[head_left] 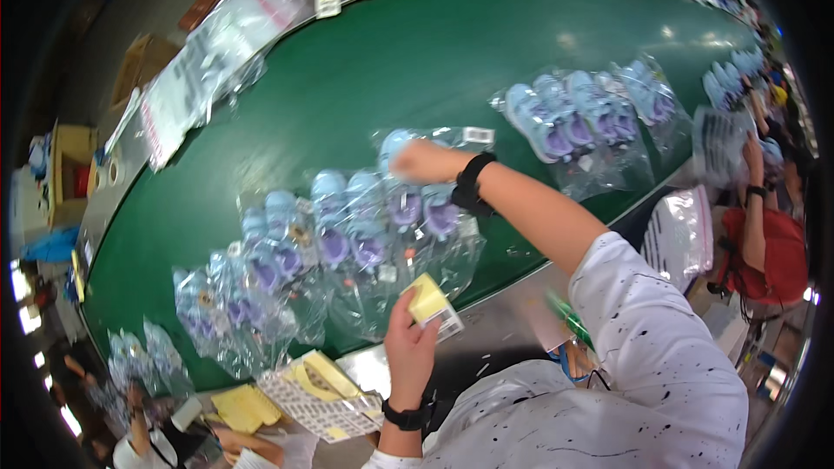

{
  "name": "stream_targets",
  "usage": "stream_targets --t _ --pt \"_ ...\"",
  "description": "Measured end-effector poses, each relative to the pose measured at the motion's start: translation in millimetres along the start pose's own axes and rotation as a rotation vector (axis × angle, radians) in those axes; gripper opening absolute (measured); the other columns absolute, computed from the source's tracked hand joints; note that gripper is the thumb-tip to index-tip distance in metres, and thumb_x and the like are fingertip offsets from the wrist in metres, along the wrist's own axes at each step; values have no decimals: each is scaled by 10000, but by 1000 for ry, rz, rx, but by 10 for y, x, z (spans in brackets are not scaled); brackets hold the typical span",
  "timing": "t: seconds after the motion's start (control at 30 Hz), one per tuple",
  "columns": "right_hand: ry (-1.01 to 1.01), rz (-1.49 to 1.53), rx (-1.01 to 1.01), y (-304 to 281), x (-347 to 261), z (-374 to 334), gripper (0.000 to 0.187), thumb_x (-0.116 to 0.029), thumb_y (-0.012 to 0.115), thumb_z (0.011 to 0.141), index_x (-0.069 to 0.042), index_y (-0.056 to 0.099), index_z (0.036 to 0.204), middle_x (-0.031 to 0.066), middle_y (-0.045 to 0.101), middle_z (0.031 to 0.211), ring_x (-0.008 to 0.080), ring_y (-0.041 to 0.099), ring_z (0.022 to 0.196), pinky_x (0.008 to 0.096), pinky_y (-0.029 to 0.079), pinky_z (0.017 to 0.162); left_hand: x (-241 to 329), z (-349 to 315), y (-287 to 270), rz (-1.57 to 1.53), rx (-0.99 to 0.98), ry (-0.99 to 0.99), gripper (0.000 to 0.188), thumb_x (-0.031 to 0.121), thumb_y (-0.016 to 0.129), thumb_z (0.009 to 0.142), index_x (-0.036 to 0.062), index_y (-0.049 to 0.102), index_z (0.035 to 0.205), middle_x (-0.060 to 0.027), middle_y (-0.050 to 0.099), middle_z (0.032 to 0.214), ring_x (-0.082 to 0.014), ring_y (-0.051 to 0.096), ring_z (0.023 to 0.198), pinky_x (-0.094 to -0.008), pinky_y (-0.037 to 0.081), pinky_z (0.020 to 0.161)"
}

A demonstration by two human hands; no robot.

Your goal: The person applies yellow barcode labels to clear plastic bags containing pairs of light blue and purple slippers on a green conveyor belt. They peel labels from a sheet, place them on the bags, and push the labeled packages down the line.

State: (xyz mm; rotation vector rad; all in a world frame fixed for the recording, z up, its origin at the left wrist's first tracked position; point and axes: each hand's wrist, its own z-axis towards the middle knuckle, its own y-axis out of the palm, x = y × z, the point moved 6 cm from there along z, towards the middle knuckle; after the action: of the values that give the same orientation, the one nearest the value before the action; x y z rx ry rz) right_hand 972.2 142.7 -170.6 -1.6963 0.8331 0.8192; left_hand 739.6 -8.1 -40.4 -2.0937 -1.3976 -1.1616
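Observation:
My left hand point(410, 347) is closed around a small yellow-and-white sticker sheet point(429, 300), held up in front of the green table's near edge. My right hand point(421, 161) is over a bagged pair of light-blue shoes with purple insides point(440, 213), at the toe end. Its fingers are blurred and curled down, so I cannot tell whether they grip anything. A white label point(478, 135) shows on the clear bag just right of that hand. More bagged blue shoes point(330, 204) lie in a row to the left, close against this pair.
Farther right on the green table point(365, 61) lie several more bagged shoes point(573, 108). Sticker sheets point(326, 395) rest at the near edge, beside a yellow pad point(246, 408). Clear plastic bags point(217, 52) are piled at the far left. Other people work at both ends.

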Motion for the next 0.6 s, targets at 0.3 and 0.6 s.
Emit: stream_targets --t 0.3,0.6 --pt "199 -446 948 -1883 1117 -1706 326 -89 605 801 15 615 1110 198 586 1132 359 552 1071 413 437 953 -94 -128 36 77 69 6 348 -33 574 893 11 486 1226 -55 642 917 -63 583 817 -192 444 686" --pt "338 -77 639 -1367 1527 -1933 460 -319 711 787 -92 632 1179 196 533 1198 334 535 1101 375 424 979 -56 1 494 24 43 -73 363 -25 579 883 -22 526 1243 -77 633 1043 -105 629 860 -234 524 765"
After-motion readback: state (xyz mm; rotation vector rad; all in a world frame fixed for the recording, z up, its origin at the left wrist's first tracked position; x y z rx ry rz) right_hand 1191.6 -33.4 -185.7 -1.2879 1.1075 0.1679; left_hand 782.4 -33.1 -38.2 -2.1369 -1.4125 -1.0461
